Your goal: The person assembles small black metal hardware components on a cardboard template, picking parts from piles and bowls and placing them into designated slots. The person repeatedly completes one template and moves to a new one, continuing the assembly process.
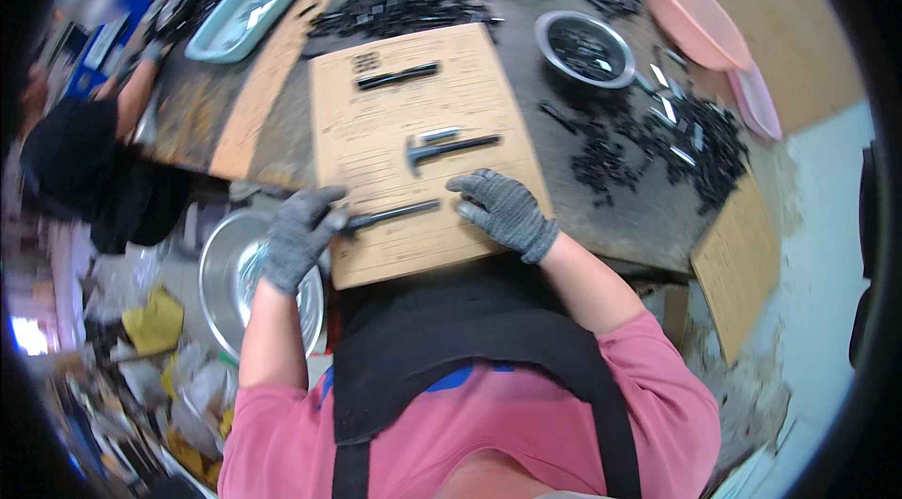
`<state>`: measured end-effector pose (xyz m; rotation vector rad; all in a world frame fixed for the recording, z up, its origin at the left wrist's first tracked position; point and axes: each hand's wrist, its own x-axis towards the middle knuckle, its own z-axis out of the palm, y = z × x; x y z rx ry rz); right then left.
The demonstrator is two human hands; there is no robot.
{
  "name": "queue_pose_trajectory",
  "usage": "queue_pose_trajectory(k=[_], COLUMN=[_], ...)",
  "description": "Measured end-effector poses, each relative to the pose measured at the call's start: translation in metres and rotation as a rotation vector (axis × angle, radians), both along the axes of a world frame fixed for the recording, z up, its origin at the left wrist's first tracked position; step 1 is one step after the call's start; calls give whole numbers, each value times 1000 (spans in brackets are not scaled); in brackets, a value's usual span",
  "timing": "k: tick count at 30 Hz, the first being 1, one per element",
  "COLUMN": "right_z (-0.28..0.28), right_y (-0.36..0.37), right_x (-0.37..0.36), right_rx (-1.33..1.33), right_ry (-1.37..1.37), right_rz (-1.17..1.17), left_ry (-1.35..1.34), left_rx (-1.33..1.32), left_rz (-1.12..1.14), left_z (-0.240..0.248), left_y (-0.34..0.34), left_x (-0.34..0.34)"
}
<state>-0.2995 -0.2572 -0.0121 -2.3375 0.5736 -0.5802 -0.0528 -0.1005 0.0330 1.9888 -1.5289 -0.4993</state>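
Observation:
A printed cardboard sheet (pixel 423 114) lies on the worktable in front of me. Nearest me on it is a black T-shaped piece (pixel 395 214) like a razor, its head at the left. My left hand (pixel 303 234), in a grey knit glove, is beside that head, thumb and index finger apart; whether it touches is blurred. My right hand (pixel 505 210), gloved alike, hovers just right of the handle's end with its fingers apart. Farther up lie a second T-shaped piece (pixel 458 149), a short silvery cylinder (pixel 439 134) beside it, and a black bar-shaped piece (pixel 398 76).
Heaps of small black parts (pixel 404 8) cover the far table. At right stand a metal bowl (pixel 584 50) of dark parts and a pink basin (pixel 697 15). A teal tray (pixel 249 13) sits at left, near another person (pixel 89 161). Below the edge is a steel basin (pixel 218 283).

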Motion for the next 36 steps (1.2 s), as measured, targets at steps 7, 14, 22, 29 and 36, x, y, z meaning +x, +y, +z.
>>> queue_pose_trajectory(k=[7,14,22,29,36], right_z=[18,18,31,22,24], right_y=[-61,-141,-153,-155,-153], right_x=[-124,-271,-356,-364,-358], right_rx=[-130,-210,-70,-317,-436], right_ry=[74,551,1158,1325,1207], right_rz=[-467,-1112,-1149,-827,-677], left_ry=[89,51,134,92,92], left_rx=[-211,-225,-203,-158,-172], left_rz=[27,-53,-18,-50,-64], left_z=[-14,-11,-12,-10,-6], left_y=[-16,-32,-33,-42,-47], left_x=[-15,-29,-37,-44,-55])
